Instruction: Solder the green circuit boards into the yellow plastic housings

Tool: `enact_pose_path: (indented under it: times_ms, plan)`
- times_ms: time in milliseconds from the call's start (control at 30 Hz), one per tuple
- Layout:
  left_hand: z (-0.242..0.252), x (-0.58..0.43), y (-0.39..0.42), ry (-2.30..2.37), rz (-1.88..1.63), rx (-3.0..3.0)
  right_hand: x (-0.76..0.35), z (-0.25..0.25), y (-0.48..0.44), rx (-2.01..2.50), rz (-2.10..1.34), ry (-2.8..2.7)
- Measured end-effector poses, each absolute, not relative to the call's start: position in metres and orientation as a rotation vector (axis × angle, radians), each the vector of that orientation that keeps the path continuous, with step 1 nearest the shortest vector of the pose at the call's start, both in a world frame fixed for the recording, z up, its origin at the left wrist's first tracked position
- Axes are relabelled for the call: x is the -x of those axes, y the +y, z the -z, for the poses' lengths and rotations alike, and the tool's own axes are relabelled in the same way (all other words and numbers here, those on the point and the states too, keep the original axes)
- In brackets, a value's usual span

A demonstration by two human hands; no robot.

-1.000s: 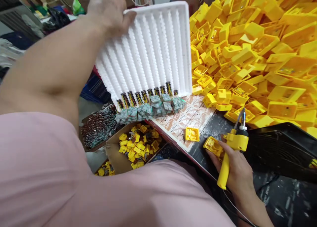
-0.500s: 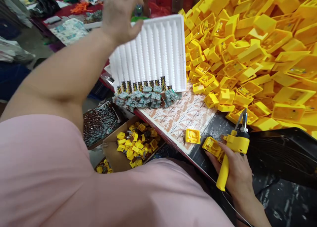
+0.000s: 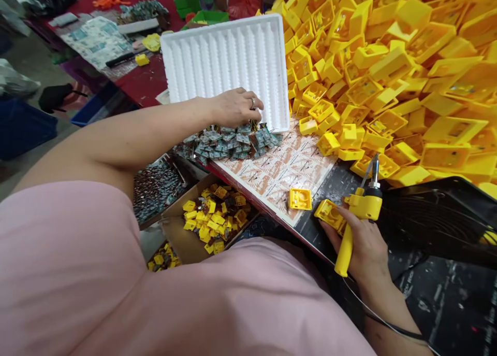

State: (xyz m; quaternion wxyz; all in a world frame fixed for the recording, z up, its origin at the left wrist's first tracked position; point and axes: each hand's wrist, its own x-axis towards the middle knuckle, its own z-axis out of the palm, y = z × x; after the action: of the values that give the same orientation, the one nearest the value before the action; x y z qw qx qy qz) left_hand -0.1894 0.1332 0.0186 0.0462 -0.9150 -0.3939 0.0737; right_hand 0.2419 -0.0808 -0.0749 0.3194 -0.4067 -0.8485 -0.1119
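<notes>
My left hand (image 3: 235, 107) is closed at the lower part of the white ridged foam tray (image 3: 225, 55), its fingertips over black parts with yellow wires (image 3: 254, 124); what they pinch is hidden. Small green circuit boards (image 3: 221, 143) lie heaped along the tray's lower edge. In my right hand (image 3: 367, 247) are a yellow soldering gun (image 3: 365, 205), its metal tip pointing up and away, and an open yellow casing (image 3: 329, 213) between thumb and fingers. Another open yellow casing (image 3: 300, 199) rests on the patterned sheet (image 3: 275, 172), just left of the held one.
A large pile of yellow casings (image 3: 388, 76) covers the back right. Near the right edge stands a black container (image 3: 438, 221). Below the table's left edge are a cardboard box (image 3: 176, 239) of yellow pieces and a box of boards (image 3: 157, 190). Green trays (image 3: 186, 2) sit farther back.
My left hand has come down from above the tray to the black wired parts, and its fingers have closed. My right hand still holds the soldering gun and casing. The view has shifted slightly.
</notes>
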Motion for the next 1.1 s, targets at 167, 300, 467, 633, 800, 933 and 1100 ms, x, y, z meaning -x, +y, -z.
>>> enact_pose_path:
  times_ms: [167,300,467,633,800,933,1100]
  plan:
    - [-0.009,0.194,0.149,-1.375,0.177,3.022,-0.241,0.074,-0.079,1.045,0.339,-2.236]
    - [-0.006,0.191,0.154,-1.848,1.044,2.981,-0.245,0.079,-0.08,1.081,0.317,-2.248]
    - [-0.029,0.172,0.14,-1.971,1.931,2.733,-0.242,0.066,-0.087,1.149,0.256,-2.232]
    - [-0.068,0.135,0.104,-1.806,1.611,3.145,-0.209,0.045,-0.076,1.087,0.008,-2.351]
    - [-0.062,0.09,0.077,-1.423,0.185,4.053,-0.191,0.047,-0.06,1.003,-0.229,-2.443]
    - [-0.03,0.061,0.074,-0.935,-0.41,4.06,-0.206,0.046,-0.071,1.188,0.101,-2.37]
    - [-0.001,0.045,0.062,-1.046,0.003,3.336,-0.223,0.051,-0.085,1.288,0.151,-2.293]
